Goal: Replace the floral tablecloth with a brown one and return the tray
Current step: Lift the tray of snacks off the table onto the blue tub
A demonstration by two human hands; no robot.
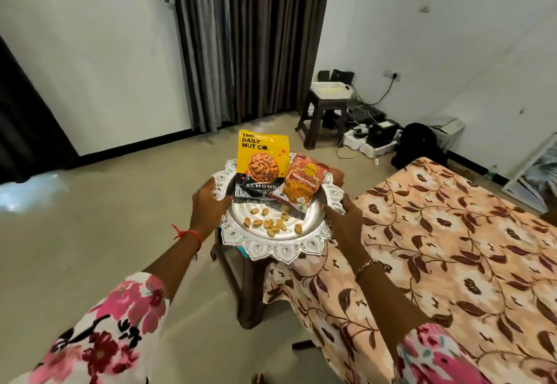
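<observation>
Left hand (208, 202), right hand (343, 218) grip tray (280, 251); pouch (262, 163): "ALMOND".

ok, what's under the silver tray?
A dark brown stool: only its legs show below the silver tray. Its seat is covered, so I cannot tell whether the tray rests on it.

Tray (278, 248) (w/ snack pkts (261, 160)), over stool (245, 290)

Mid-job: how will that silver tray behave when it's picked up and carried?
The silver tray looks like rigid metal, so it probably won't flex between the left hand and right hand. Its polished face seems slick; the loose nuts would likely roll with any tilt. The tall almond pouch may slide or topple.
</observation>
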